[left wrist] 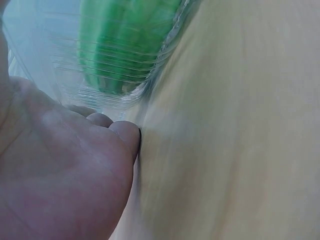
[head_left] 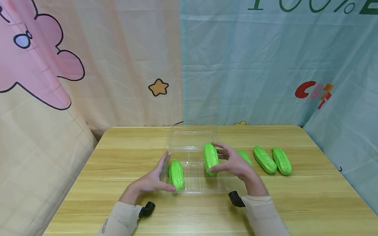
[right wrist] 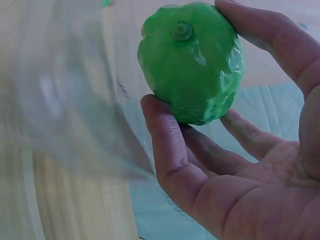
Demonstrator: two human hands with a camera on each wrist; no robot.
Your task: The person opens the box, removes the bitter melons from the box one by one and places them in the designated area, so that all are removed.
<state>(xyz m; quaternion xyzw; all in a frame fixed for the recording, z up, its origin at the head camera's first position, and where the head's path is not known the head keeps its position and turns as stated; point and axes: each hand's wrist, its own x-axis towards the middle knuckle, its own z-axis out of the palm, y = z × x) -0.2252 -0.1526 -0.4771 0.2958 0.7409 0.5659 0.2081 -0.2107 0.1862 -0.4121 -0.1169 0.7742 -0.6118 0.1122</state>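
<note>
A clear plastic clamshell box point(head_left: 199, 184) lies open in the middle of the wooden table point(head_left: 83, 196). One green ridged gourd point(head_left: 176, 174) lies in its left side, seen blurred through the plastic point(left wrist: 125, 45). My left hand point(head_left: 157, 179) rests against the box's left edge with fingers fairly straight; the fingertips point(left wrist: 122, 132) touch the box wall. My right hand point(head_left: 230, 162) holds a second green gourd point(head_left: 210, 158) between thumb and fingers over the box's right side. The right wrist view shows its end point(right wrist: 192, 62) pinched in that hand point(right wrist: 225, 145).
Three more green gourds lie on the table to the right of the box: one point(head_left: 245, 157) partly behind my right hand, then two side by side point(head_left: 264, 159) point(head_left: 282, 160). Patterned curtains point(head_left: 254, 63) hang behind the table and along both sides.
</note>
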